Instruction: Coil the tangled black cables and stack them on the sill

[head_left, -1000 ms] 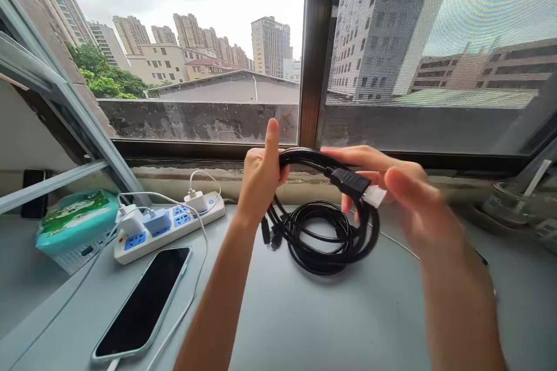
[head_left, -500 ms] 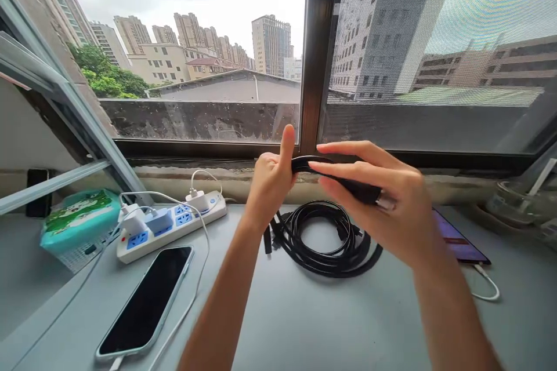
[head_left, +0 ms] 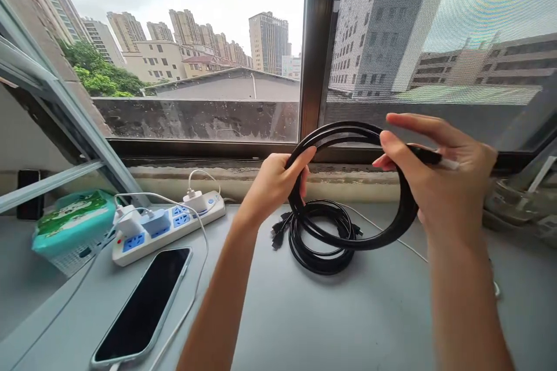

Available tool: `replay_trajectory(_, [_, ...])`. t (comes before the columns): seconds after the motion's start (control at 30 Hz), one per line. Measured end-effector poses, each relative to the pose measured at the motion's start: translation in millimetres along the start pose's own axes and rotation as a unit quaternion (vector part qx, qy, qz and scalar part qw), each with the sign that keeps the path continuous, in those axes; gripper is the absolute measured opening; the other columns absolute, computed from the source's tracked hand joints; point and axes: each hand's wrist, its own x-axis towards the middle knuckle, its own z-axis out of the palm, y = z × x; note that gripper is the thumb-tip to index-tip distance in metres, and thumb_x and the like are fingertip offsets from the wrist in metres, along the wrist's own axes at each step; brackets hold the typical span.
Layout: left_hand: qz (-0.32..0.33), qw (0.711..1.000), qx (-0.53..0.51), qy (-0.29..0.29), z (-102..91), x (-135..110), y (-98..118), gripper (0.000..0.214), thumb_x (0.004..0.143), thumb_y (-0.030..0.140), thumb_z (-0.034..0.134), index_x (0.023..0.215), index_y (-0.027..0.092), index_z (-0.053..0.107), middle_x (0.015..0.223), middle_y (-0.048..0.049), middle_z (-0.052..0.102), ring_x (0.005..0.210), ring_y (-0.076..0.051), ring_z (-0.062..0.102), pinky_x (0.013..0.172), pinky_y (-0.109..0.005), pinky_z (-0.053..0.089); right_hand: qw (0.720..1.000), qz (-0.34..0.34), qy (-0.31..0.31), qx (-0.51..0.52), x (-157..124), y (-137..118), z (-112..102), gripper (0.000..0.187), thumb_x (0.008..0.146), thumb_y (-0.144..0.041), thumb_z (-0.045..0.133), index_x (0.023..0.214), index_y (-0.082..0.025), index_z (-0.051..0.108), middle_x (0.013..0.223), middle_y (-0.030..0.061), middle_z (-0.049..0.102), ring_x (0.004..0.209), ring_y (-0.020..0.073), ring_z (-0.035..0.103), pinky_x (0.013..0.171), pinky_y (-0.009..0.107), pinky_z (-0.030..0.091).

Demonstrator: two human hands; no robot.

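Note:
A black cable (head_left: 335, 237) is held up in a wide loop of several turns between my two hands. My left hand (head_left: 276, 182) is closed round the loop's left side, thumb on top. At the loop's right side, my right hand (head_left: 444, 174) holds the cable, its thumb bent over and its index finger lifted away. A black plug (head_left: 424, 154) with a pale metal tip lies against the right palm. Behind and below the loop, a second coil of black cable (head_left: 322, 266) rests on the table, its plugs (head_left: 278, 232) showing on the left.
On the grey table (head_left: 304, 324), a phone (head_left: 143, 307) lies at the left on a white charging lead. Behind it stands a white power strip (head_left: 169, 229) with chargers, beside a turquoise tissue pack (head_left: 73, 226) in a basket. A glass jar (head_left: 509, 197) is at the right, below the window.
The cable loop has opened out into a round ring as my right hand moved right and up. My left thumb has come down onto the cable.

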Motion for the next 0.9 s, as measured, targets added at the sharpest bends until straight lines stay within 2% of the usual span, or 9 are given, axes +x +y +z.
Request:
replay_trajectory(0.07, [-0.006,1.0,-0.007,0.027,2.5,2.7,-3.2,0.049,0.084,0.053,0.05,0.051,0.016,0.047,0.041,0.0029,0.047,0.035,-0.008,0.047,0.039,-0.018,0.041,1.0,0.006,-0.003,0.01,-0.2,1.4,2.6,0.014,0.077,-0.032,0.07,0.088,-0.024,0.072,0.094,-0.0022,0.069,0.049,0.0086,0.062,0.051,0.028,0.052])
replay_trajectory(0.23, [0.041,0.989,-0.002,0.141,10.0,3.6,-2.6,0.048,0.079,0.056,0.056,0.052,0.017,0.047,0.039,0.0049,0.042,0.033,-0.006,0.04,0.037,-0.018,0.035,0.994,-0.034,0.1,0.022,-4.9,-9.6,13.0,0.009,0.074,-0.021,0.071,0.082,-0.016,0.073,0.082,0.0005,0.069,0.056,0.0114,0.063,0.049,0.029,0.054])
replay_trajectory(0.3, [0.059,0.981,0.027,0.182,11.3,3.9,-3.3,0.049,0.079,0.057,0.055,0.052,0.017,0.048,0.038,0.0054,0.04,0.034,-0.006,0.038,0.039,-0.018,0.034,0.993,-0.044,0.109,0.024,-5.4,-12.6,12.2,0.009,0.075,-0.019,0.069,0.082,-0.015,0.073,0.082,0.0025,0.068,0.062,0.0125,0.063,0.051,0.029,0.057])
replay_trajectory(0.37, [0.05,0.98,0.067,0.183,10.4,5.6,-7.4,0.051,0.079,0.059,0.053,0.052,0.017,0.048,0.038,0.005,0.041,0.034,-0.006,0.038,0.039,-0.019,0.032,0.997,-0.047,0.054,-0.01,-4.3,-11.2,6.4,0.012,0.077,-0.019,0.066,0.087,-0.016,0.073,0.092,0.0038,0.069,0.066,0.0122,0.064,0.052,0.027,0.058])
replay_trajectory(0.47, [-0.009,0.985,0.132,0.114,6.2,10.1,-19.0,0.053,0.079,0.062,0.05,0.052,0.017,0.049,0.038,0.0032,0.044,0.035,-0.008,0.041,0.039,-0.02,0.03,0.989,-0.004,-0.103,-0.105,-0.8,0.1,-7.4,0.02,0.078,-0.024,0.066,0.097,-0.021,0.073,0.107,0.0037,0.068,0.063,0.0103,0.065,0.054,0.025,0.057])
replay_trajectory(0.6, [-0.11,0.974,0.199,0.019,2.3,16.2,-35.1,0.052,0.082,0.06,0.046,0.054,0.017,0.051,0.044,-0.0013,0.054,0.039,-0.011,0.048,0.041,-0.022,0.033,0.931,0.104,-0.307,-0.169,3.8,26.4,-14.2,0.039,0.076,-0.027,0.067,0.115,-0.025,0.066,0.105,0.0053,0.071,0.058,0.0118,0.066,0.057,0.027,0.055])
replay_trajectory(0.7, [-0.17,0.944,0.281,-0.029,4.3,18.1,-39.3,0.048,0.087,0.054,0.042,0.059,0.016,0.053,0.053,-0.0058,0.062,0.041,-0.013,0.052,0.044,-0.024,0.037,0.903,0.129,-0.371,-0.176,5.6,47.2,-4.6,0.044,0.08,-0.023,0.062,0.124,-0.023,0.061,0.108,0.0065,0.07,0.068,0.0142,0.068,0.069,0.03,0.055])
replay_trajectory(0.8, [-0.217,0.899,0.371,-0.088,8.8,16.9,-37.6,0.035,0.087,0.044,0.045,0.075,0.014,0.059,0.063,-0.007,0.068,0.039,-0.015,0.055,0.049,-0.026,0.043,0.879,0.111,-0.418,-0.201,5.7,66.0,8.1,0.038,0.078,-0.018,0.06,0.116,-0.016,0.067,0.108,0.0079,0.07,0.088,0.0179,0.067,0.086,0.031,0.051])
replay_trajectory(0.9, [-0.245,0.856,0.424,-0.164,13.6,17.0,-39.8,0.024,0.086,0.029,0.047,0.079,0.013,0.062,0.066,-0.0074,0.071,0.036,-0.014,0.055,0.056,-0.028,0.047,0.823,0.136,-0.515,-0.2,3.5,85.9,18.1,0.039,0.079,-0.019,0.057,0.116,-0.016,0.068,0.1,0.0061,0.073,0.08,0.0174,0.066,0.079,0.028,0.051])
